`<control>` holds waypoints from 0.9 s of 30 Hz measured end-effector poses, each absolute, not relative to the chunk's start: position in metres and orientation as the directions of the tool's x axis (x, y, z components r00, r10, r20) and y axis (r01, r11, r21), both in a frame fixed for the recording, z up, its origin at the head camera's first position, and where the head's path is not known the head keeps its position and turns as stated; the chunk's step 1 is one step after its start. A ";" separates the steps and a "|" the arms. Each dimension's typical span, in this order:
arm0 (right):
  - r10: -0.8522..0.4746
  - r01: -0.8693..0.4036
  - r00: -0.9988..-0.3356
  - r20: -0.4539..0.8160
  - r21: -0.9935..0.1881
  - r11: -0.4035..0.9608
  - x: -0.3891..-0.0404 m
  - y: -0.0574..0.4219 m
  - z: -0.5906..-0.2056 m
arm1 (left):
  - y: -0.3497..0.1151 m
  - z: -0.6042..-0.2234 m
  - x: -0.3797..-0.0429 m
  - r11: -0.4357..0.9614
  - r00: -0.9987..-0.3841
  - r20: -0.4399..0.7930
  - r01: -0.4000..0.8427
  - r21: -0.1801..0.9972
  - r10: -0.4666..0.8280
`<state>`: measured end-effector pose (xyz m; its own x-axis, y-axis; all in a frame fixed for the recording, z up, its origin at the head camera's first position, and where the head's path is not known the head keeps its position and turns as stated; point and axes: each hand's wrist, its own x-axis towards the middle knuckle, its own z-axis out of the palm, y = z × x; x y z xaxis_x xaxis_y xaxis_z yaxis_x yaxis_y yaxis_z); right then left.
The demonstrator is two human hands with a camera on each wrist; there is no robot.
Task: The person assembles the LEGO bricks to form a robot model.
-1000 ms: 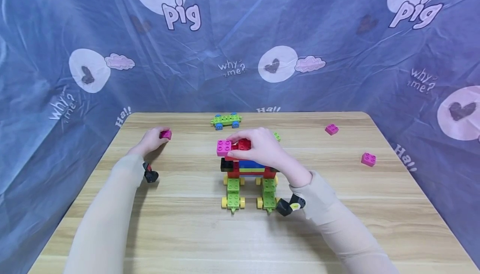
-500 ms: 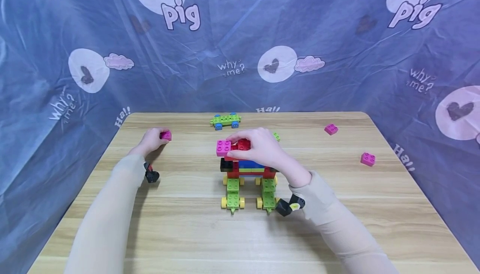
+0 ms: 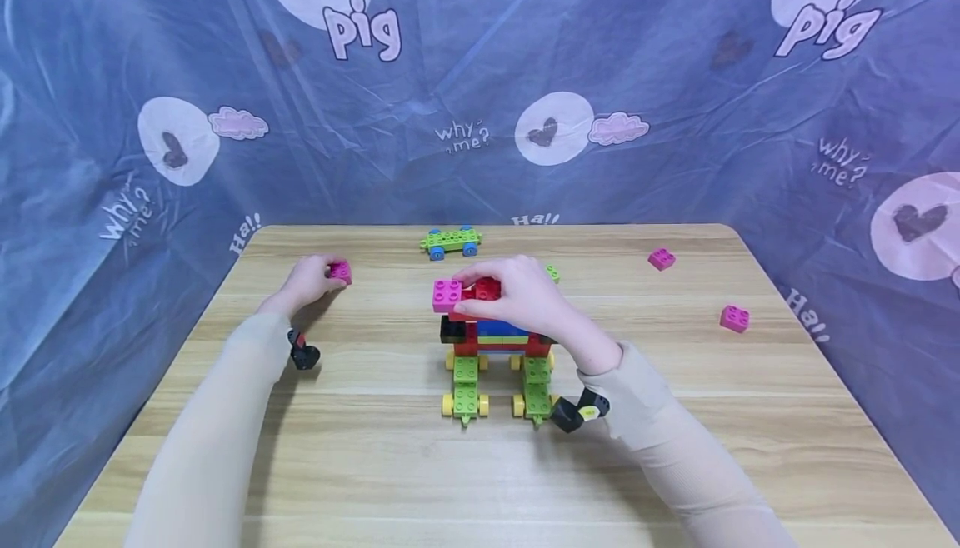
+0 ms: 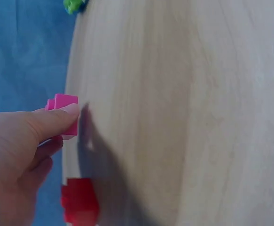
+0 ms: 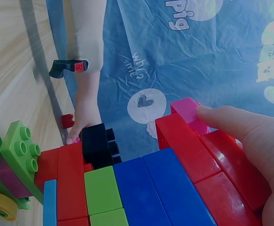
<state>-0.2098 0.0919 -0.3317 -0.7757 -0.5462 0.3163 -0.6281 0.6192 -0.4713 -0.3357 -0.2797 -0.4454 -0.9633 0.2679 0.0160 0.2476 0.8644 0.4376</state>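
Observation:
My left hand [image 3: 304, 283] pinches a pink building brick [image 3: 341, 272] between thumb and fingers above the far left of the table. In the left wrist view a red brick [image 4: 82, 202] lies below that hand. My right hand [image 3: 521, 296] is over a toy built of bricks, its thumb and fingers gripping the pink brick [image 3: 447, 296] at the top left end. Red bricks [image 5: 188, 150] form the top layer, partly covered by the hand. Below are blue bricks [image 5: 162, 188], a black brick [image 5: 97, 146] and green wheeled bases [image 3: 466, 390] with yellow wheels.
A green car base [image 3: 451, 240] with blue wheels stands at the table's back edge. Two loose pink bricks lie on the right, one farther back [image 3: 662, 259], the other pink brick [image 3: 735, 319] nearer. A green brick [image 3: 552, 273] shows partly behind the right hand. A blue printed cloth surrounds the table.
My left hand has shifted slightly to the right, carrying the pink brick. The right hand and the brick toy have stayed in place.

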 end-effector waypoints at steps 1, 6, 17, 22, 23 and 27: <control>-0.545 -0.628 -0.776 0.317 -0.471 0.620 -0.210 0.092 -0.332 | -0.278 -0.445 -0.336 0.858 -0.962 0.019 0.252 0.448 0.273; -0.544 -0.626 -0.777 0.316 -0.474 0.619 -0.209 0.092 -0.332 | -0.269 -0.437 -0.333 0.824 -0.954 0.042 0.279 0.493 0.298; -0.542 -0.621 -0.781 0.309 -0.475 0.623 -0.210 0.092 -0.332 | -0.246 -0.402 -0.318 0.768 -0.919 0.149 0.389 0.509 0.366; -0.542 -0.623 -0.780 0.314 -0.473 0.623 -0.212 0.092 -0.334 | -0.231 -0.384 -0.307 0.757 -0.900 0.188 0.432 0.491 0.393; -0.542 -0.624 -0.779 0.316 -0.472 0.622 -0.212 0.092 -0.334 | -0.228 -0.380 -0.305 0.752 -0.895 0.198 0.444 0.488 0.400; -0.542 -0.629 -0.775 0.323 -0.470 0.619 -0.212 0.092 -0.335 | -0.215 -0.366 -0.293 0.726 -0.868 0.243 0.495 0.478 0.433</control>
